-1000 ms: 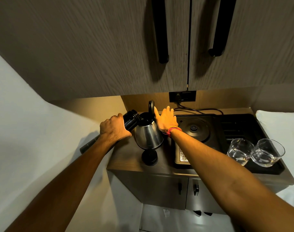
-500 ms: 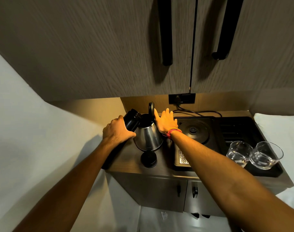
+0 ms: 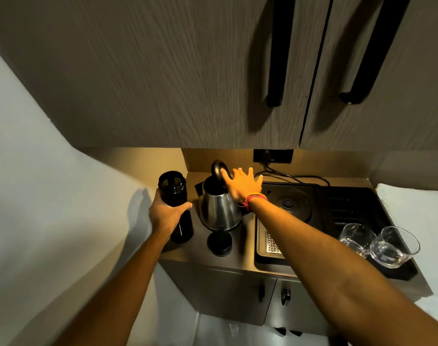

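The black bottle (image 3: pixel 174 193) is upright at 9 o'clock from the shiny kettle (image 3: pixel 219 208), at the left end of the worktop (image 3: pixel 195 254). It looks hard and smooth, so it could slip, and it may be light if empty. Hold it round the middle. The left hand (image 3: pixel 166 213) is wrapped round it there. The right hand (image 3: pixel 243 186) has flat, spread fingers and touches the kettle's raised lid (image 3: pixel 219 168). The cap (image 3: pixel 219 243) lies at 6 o'clock from the kettle

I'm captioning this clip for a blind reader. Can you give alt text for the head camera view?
A person's left hand grips an upright, uncapped black bottle beside a steel kettle, whose raised lid the open right hand touches. A black cap lies in front on the counter; two glasses stand at right.
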`<control>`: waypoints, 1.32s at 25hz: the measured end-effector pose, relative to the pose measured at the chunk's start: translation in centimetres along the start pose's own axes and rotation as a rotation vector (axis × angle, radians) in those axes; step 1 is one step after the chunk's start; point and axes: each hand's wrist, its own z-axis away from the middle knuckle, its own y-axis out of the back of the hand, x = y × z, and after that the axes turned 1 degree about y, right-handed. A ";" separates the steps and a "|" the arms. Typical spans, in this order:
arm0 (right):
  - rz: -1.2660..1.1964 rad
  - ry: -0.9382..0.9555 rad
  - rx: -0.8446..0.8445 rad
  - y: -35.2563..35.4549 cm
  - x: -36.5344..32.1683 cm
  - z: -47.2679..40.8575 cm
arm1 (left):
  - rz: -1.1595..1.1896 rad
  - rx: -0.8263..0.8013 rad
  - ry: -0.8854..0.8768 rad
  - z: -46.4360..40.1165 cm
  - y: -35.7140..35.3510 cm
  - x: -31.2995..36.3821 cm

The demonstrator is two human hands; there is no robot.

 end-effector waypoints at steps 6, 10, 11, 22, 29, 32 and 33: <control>-0.021 -0.077 -0.002 -0.6 -2.2 -0.9 | 0.105 0.023 0.027 0.2 0.5 -2.4; 0.025 0.039 0.102 -1.2 -2.1 -0.9 | 0.125 -0.027 -0.012 0.2 1.0 -2.8; 0.040 0.126 0.122 -1.4 -2.2 -0.9 | 0.131 -0.034 -0.023 0.2 1.1 -3.0; 0.100 0.335 0.057 -1.8 -2.8 -1.4 | 0.108 -0.097 -0.005 0.0 1.1 -3.3; 0.195 0.328 0.068 -2.4 -3.1 -1.1 | 0.062 -0.160 0.020 0.6 1.3 -3.8; 0.202 0.331 0.062 -2.3 -3.0 -1.1 | -0.085 -0.081 0.024 2.9 1.5 -4.8; 0.200 0.330 0.067 -2.4 -2.9 -1.0 | -0.153 0.018 -0.018 4.2 1.4 -5.4</control>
